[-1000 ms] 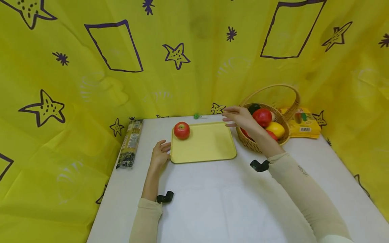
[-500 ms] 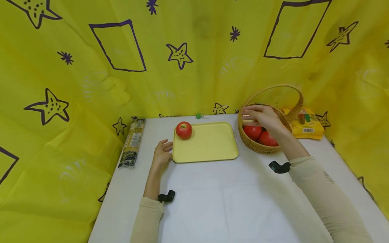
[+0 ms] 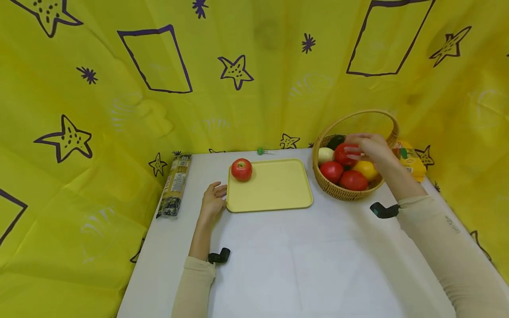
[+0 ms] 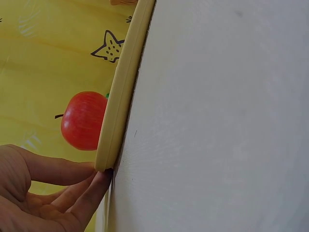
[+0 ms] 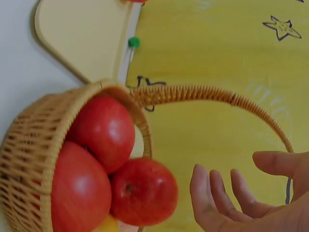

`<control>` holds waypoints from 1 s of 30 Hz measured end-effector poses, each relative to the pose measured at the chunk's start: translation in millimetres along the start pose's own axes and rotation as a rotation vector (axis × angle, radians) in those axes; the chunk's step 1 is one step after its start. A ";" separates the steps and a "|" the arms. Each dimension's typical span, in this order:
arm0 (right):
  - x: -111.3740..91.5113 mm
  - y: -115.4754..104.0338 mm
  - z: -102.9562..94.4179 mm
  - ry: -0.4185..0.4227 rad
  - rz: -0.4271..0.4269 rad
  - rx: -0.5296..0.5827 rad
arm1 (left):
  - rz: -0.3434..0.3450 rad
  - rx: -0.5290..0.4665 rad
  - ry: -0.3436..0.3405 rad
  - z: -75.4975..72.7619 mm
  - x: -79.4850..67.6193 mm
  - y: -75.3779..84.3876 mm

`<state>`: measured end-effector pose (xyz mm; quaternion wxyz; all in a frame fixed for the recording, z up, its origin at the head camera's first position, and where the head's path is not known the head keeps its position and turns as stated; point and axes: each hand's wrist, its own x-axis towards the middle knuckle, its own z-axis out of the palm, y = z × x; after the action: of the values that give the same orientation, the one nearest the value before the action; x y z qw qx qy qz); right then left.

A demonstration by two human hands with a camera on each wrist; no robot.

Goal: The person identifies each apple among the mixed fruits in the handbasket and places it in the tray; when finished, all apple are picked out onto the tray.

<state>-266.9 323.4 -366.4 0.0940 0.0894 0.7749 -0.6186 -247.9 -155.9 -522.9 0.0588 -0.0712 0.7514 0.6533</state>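
At the tray's left edge is my left hand (image 3: 213, 201), its fingertips pinching the rim of the pale yellow tray (image 3: 274, 194); the left wrist view has one finger above the rim and one under it. A red apple (image 3: 241, 170) with a short dark stem sits in the tray's far left corner. My right hand (image 3: 371, 148) hovers over the wicker basket (image 3: 338, 192), fingers loosely curved around nothing. In the right wrist view its fingers (image 5: 241, 195) are apart from a red apple (image 5: 145, 191) on top of the basket's contents.
Beside that apple in the basket lie other red fruits (image 3: 353, 180), a yellow fruit (image 3: 365, 169), a pale round one (image 3: 325, 155) and a dark green one (image 3: 335, 141). A yellow bag (image 3: 413, 167) lies behind it. A green lollipop (image 3: 260, 151) and a long package (image 3: 175, 185) lie farther left.
My right hand has moved right from the tray side, across the basket to its right part, uncovering the fruit. The left hand stays at the tray; the view shifts slightly.
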 end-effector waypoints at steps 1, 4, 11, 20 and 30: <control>0.9 -0.9 -2.8 0.013 0.009 -0.011 | -0.001 0.001 0.004 0.0 0.0 0.1; 4.4 -2.5 -10.7 0.051 0.027 -0.028 | 0.002 0.004 0.008 -0.5 0.6 -0.3; 14.1 3.1 -23.5 0.104 0.076 -0.077 | 0.002 0.023 0.007 -1.9 1.6 -0.4; 30.1 11.2 -34.1 0.058 0.184 -0.142 | 0.002 0.006 0.009 -3.0 1.7 -0.6; 48.2 21.4 -35.7 -0.015 0.263 -0.036 | 0.006 0.014 0.006 -0.1 2.4 -2.3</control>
<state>-309.3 364.0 -391.2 0.1818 0.1838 0.7666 -0.5877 -249.8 -156.4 -525.5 0.0548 -0.0706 0.7564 0.6480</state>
